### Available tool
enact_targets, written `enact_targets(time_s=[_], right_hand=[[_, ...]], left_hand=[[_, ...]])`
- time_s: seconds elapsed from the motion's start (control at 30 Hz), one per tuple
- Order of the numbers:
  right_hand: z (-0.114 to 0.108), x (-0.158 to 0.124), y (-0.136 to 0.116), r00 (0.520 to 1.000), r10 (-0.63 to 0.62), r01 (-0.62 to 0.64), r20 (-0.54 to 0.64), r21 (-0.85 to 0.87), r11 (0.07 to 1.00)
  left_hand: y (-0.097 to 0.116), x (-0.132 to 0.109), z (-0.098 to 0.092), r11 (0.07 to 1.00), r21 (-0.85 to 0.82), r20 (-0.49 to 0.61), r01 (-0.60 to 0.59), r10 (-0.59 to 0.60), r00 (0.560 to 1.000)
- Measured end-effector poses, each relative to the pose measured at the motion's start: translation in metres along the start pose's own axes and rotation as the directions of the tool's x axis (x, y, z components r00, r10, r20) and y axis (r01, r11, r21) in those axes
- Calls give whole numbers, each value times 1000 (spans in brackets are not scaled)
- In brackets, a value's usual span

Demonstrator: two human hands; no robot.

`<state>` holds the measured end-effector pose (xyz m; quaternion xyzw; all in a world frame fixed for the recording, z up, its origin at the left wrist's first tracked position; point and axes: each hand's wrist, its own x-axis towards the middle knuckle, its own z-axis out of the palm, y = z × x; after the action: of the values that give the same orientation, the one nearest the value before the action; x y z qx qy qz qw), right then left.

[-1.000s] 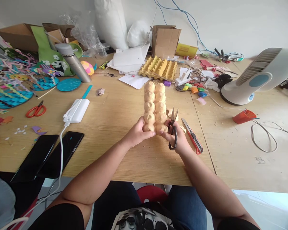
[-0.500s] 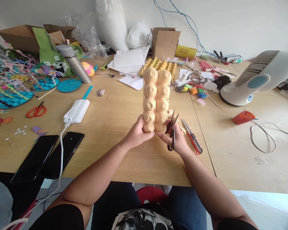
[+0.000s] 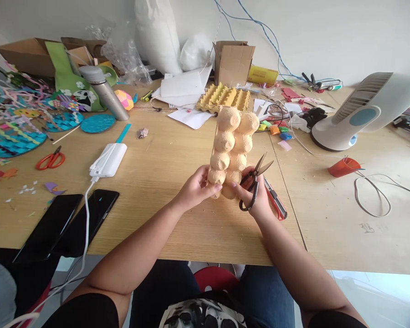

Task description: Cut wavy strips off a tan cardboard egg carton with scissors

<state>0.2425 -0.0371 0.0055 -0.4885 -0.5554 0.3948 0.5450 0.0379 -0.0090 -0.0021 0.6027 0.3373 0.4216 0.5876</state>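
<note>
Fingers of the left hand (image 3: 194,189) are pinching the lower left corner of the egg tray (image 3: 232,146), which is standing tilted above the table (image 3: 164,150), its bumps facing the camera. The right hand (image 3: 254,197) is pressing its fingertips on the tray's lower right corner while gripping black scissors (image 3: 255,180), blades parted and pointing up to the right. A red knife (image 3: 276,206) is lying just beside that hand. A yellow carton (image 3: 223,96) is sitting further back. A power bank (image 3: 108,159) and phones (image 3: 89,214) are lying to the left, and a fan (image 3: 365,109) is standing to the right.
</note>
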Motion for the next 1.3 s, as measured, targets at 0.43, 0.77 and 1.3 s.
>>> enact_targets(time_s=[0.43, 0.77, 1.3], right_hand=[[0, -1, -5, 998, 44, -42, 47, -51, 998], [-1, 1, -2, 997, 30, -25, 66, -72, 997], [1, 0, -2, 995, -4, 9, 96, -53, 999]], left_hand=[[0, 1, -3, 995, -101, -16, 26, -27, 1000], [-1, 1, -4, 996, -69, -20, 48, -49, 999], [8, 2, -2, 990, -43, -177, -136, 126, 976]])
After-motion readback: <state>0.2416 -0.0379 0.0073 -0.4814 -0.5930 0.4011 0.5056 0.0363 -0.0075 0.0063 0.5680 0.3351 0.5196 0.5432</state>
